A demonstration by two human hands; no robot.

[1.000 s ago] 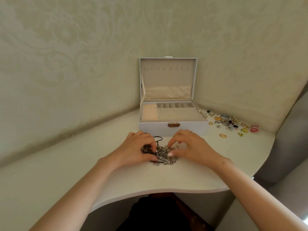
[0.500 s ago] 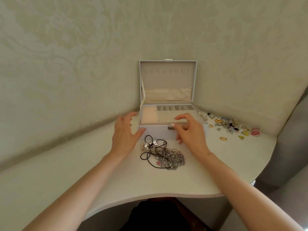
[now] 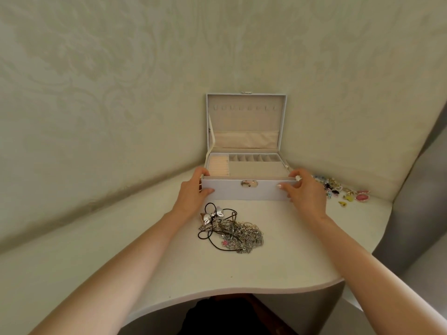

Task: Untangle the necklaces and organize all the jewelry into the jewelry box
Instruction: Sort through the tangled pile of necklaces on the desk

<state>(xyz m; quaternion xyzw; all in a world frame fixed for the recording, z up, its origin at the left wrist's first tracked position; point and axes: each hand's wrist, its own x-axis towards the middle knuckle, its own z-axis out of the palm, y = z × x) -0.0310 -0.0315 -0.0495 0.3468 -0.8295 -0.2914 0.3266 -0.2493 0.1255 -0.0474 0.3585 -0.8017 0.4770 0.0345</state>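
The open jewelry box (image 3: 249,192) stands at the back of the pale desk (image 3: 242,269), close to the wall, with its lid (image 3: 245,117) upright and its metal clasp (image 3: 249,183) facing the person. Both hands are clamped on its front corners. The left hand (image 3: 192,192) holds the front left corner, thumb laid across the front face and fingers curled round the left side. The right hand (image 3: 303,192) holds the front right corner the same way, thumb on the front face and fingers hooked over the right end of the rim. The box sits squarely between the two hands; whether its base is lifted off the desk cannot be told. Inside, peach ring rolls (image 3: 219,166) fill the left compartment, and a row of small slots runs along the back. The tangle of necklaces (image 3: 238,232) lies loose on the middle of the desk, just in front of the box and between the two forearms, touched by neither hand. A silver bow pendant (image 3: 212,215) sits at its back left, just below the left wrist, and a black cord (image 3: 212,240) loops out toward the desk's front edge. A scatter of small colourful pieces (image 3: 338,189) lies along the back right edge, just right of the right hand and apart from it.
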